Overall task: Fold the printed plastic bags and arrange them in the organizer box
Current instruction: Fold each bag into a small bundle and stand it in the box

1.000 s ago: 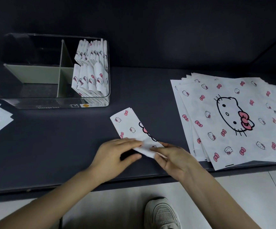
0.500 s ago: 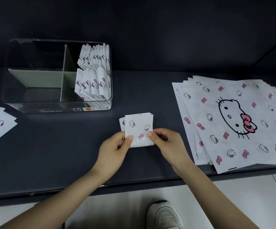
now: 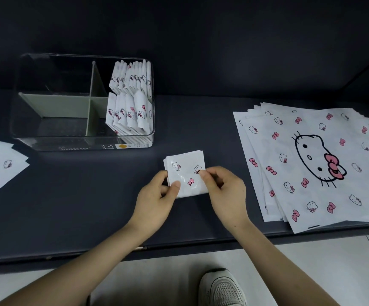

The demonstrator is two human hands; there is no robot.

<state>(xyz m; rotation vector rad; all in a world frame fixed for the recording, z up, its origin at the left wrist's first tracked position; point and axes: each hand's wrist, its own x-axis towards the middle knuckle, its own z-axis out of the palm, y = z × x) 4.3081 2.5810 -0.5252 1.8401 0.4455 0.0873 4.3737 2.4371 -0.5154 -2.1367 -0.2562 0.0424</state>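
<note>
While both hands hold it over the dark table (image 3: 90,206), the folded bag (image 3: 186,171) sits between them as a small white square. The left hand (image 3: 154,202) pinches its lower left corner with the thumb on top. The right hand (image 3: 225,193) pinches its right edge, thumb on the printed face and the other fingers curled behind. Whether the square touches the tabletop cannot be told. Bare tabletop lies to its left and on the near side, and the table's front edge runs under the forearms. To the right, near but apart, lies the stack of flat bags (image 3: 311,162), its near corner reaching the front edge. More flat bags (image 3: 0,164) lie at the far left. Behind and to the left stands the clear organizer box (image 3: 82,146), split by grey dividers (image 3: 64,106). Folded bags (image 3: 130,107) stand upright in its two right compartments.
</note>
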